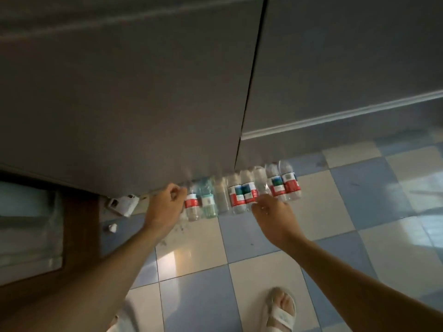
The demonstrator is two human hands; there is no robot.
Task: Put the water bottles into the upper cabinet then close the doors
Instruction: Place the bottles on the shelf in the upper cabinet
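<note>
Several water bottles stand in a row on the tiled floor against the grey cabinet (134, 97). Some have red labels (239, 195), one is greenish (208, 202), and some are plain (221, 195). My left hand (165, 204) is at the row's left end with its fingers curled beside a clear bottle (184, 215) that it mostly hides; the blur hides whether it holds that bottle. My right hand (272, 213) reaches over the row's right half. Its fingertips are at a clear bottle (260, 180) and do not wrap round it.
Tall grey cabinet doors fill the upper view, with a dark gap (251, 75) between them. A white plug and adapter (122, 203) lie on the floor at the left, beside a brown wooden edge (79, 236). My sandalled foot (280, 310) stands on the blue-and-white tiles (335, 224).
</note>
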